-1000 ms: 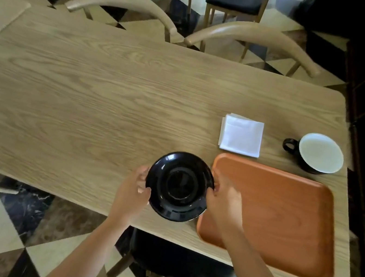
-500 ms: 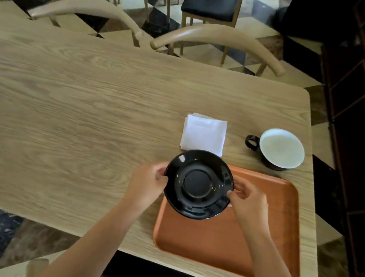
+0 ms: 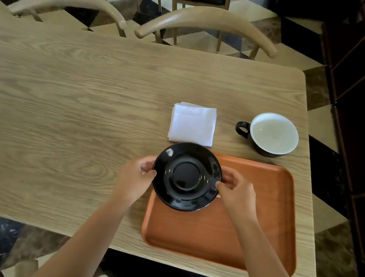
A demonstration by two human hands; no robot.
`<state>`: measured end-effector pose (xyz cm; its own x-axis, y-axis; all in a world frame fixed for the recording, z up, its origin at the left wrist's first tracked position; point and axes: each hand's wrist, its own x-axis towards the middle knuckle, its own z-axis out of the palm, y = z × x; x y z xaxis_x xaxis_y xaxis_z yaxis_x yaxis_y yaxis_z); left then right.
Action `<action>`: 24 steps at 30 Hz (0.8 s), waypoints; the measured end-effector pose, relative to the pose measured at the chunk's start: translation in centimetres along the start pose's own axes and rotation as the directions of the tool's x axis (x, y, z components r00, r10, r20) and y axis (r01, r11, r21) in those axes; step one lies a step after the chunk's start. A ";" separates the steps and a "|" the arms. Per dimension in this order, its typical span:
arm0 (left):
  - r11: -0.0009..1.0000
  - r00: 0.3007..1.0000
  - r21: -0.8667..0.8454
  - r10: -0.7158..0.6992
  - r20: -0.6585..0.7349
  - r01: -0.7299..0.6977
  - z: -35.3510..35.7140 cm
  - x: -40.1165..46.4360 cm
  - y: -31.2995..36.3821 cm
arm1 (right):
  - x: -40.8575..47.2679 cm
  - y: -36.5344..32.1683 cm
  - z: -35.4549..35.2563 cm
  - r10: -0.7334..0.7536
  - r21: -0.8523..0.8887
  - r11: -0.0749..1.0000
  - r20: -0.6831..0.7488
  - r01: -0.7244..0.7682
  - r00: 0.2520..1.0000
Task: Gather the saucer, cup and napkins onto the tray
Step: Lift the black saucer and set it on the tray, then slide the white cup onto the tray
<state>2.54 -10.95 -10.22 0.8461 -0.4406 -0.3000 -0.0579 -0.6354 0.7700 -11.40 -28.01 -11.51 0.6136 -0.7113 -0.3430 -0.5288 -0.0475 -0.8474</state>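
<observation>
Two hands, left hand and right hand, each grip clamped on the black saucer at frame centre, now over the tray corner rather than bare tabletop. Nearly placed. Napkins and cup, upper right, not yet gathered.

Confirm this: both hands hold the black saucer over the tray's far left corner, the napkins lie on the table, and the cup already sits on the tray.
Wrong about the cup: the head view shows it on the table, beyond the tray. Otherwise right: the left hand and right hand hold the saucer; the napkins lie on the table.
</observation>
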 end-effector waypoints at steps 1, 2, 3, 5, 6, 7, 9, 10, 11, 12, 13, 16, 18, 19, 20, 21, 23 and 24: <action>1.000 1.000 -0.001 -0.010 0.008 0.010 0.0 0.1 -0.1 | 0.1 -0.1 0.0 -0.004 -0.006 1.000 0.003 0.004 1.000; 1.000 1.000 -0.004 -0.017 0.015 0.017 0.0 0.1 -0.1 | 0.1 -0.1 0.0 -0.012 -0.015 1.000 0.005 0.012 1.000; 1.000 1.000 -0.004 -0.019 0.018 0.019 0.0 0.1 -0.1 | 0.1 -0.1 0.0 -0.021 -0.023 1.000 0.007 0.021 1.000; 1.000 1.000 0.004 -0.012 0.015 0.012 0.1 0.1 -0.3 | 0.0 -0.1 -0.1 -0.040 -0.038 0.998 0.017 0.040 0.999; 1.000 1.000 0.012 -0.007 0.014 0.007 0.1 0.1 -0.4 | 0.0 -0.1 -0.2 -0.041 -0.044 0.998 0.021 0.042 0.999; 1.000 1.000 0.021 -0.004 0.017 0.004 0.0 0.1 -0.3 | 0.1 -0.3 -0.3 -0.036 -0.051 0.998 0.025 0.037 0.999; 0.999 0.999 0.039 -0.006 0.039 0.004 -0.1 0.0 -0.1 | 0.1 -0.6 -0.6 -0.017 -0.058 0.998 0.049 0.019 0.999; 0.998 0.998 0.063 -0.004 0.057 0.000 -0.2 0.0 0.1 | 0.3 -0.9 -0.8 -0.005 -0.058 0.998 0.072 0.009 0.997; 0.994 0.997 0.109 0.005 0.075 -0.013 -0.4 0.0 0.4 | 0.3 -1.1 -1.0 0.010 -0.058 0.998 0.103 -0.004 0.995; 0.984 0.996 0.175 0.027 0.084 -0.041 -0.7 -0.1 0.6 | 0.4 -1.4 -1.4 0.025 -0.072 0.997 0.136 -0.015 0.990; 0.964 0.994 0.251 0.068 0.082 -0.086 -0.9 0.0 1.0 | 0.5 -1.6 -1.9 0.033 -0.112 0.994 0.162 -0.015 0.986; 0.865 0.955 0.409 0.290 0.061 -0.289 -1.0 0.3 3.1 | 0.9 -2.1 -4.2 -0.058 -0.268 0.960 0.101 0.083 0.993; 0.788 0.891 0.439 0.448 0.073 -0.432 0.1 0.7 5.3 | 1.0 -2.7 -6.5 -0.237 -0.329 0.923 -0.073 0.201 0.969; 0.732 0.846 0.457 0.524 0.097 -0.505 1.0 1.1 6.5 | 1.2 -2.8 -7.6 -0.360 -0.402 0.874 -0.160 0.273 0.919; 0.665 0.795 0.479 0.592 0.131 -0.574 2.0 1.4 7.6 | 1.6 -2.8 -8.8 -0.476 -0.502 0.801 -0.207 0.325 0.855; 0.593 0.743 0.498 0.647 0.172 -0.633 3.2 1.8 8.6 | 2.1 -2.7 -9.8 -0.550 -0.589 0.731 -0.209 0.345 0.809; 0.471 0.658 0.516 0.704 0.268 -0.715 5.6 2.8 10.2 | 3.3 -2.1 -11.6 -0.553 -0.688 0.647 -0.127 0.328 0.824; 0.430 0.633 0.521 0.709 0.311 -0.737 6.8 3.3 10.8 | 3.9 -1.8 -12.2 -0.512 -0.716 0.624 -0.073 0.313 0.856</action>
<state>1.16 -23.58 -6.70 0.3302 -0.9265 0.1805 -0.9247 -0.2792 0.2586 -15.20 -39.25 -6.38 0.7532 -0.6354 0.1699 -0.5580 -0.7541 -0.3464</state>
